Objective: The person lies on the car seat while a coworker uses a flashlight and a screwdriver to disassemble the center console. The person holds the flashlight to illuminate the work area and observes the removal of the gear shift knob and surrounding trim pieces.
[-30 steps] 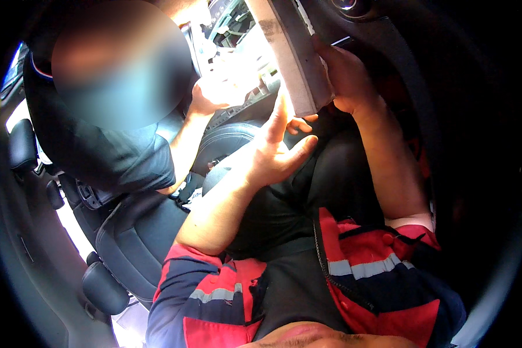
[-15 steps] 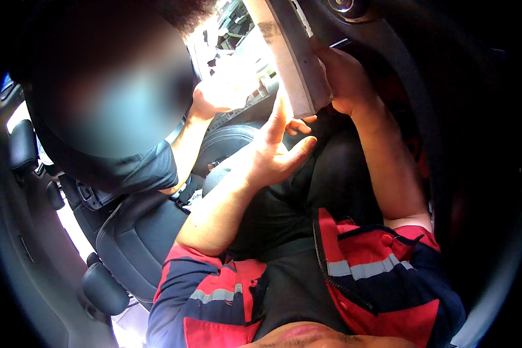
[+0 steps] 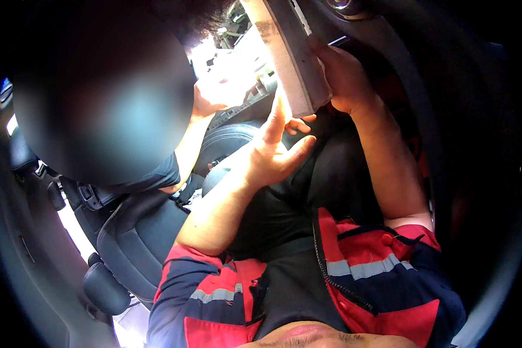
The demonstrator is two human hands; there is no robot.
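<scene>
A long, box-like trim panel (image 3: pixel 293 64), pale on its left face and grey on the side, slants down from the top edge of the view. My right hand (image 3: pixel 348 81) is closed on its right side, with the fingertips hidden behind it. By the panel's lower end is my left hand (image 3: pixel 278 148), thumb spread wide and index finger stretched up along the left edge. Its other fingers show just under that end, and the hand does not grip the panel.
Another person's hand (image 3: pixel 210 97) reaches into brightly lit exposed parts (image 3: pixel 238 55) left of the panel. That person leans in from the left. A black car seat (image 3: pixel 142 238) stands at lower left, and a dark curved trim edge (image 3: pixel 409 81) runs along the right.
The other person's head and shoulder have shifted slightly left and lower. My hands and the trim panel hold almost the same place.
</scene>
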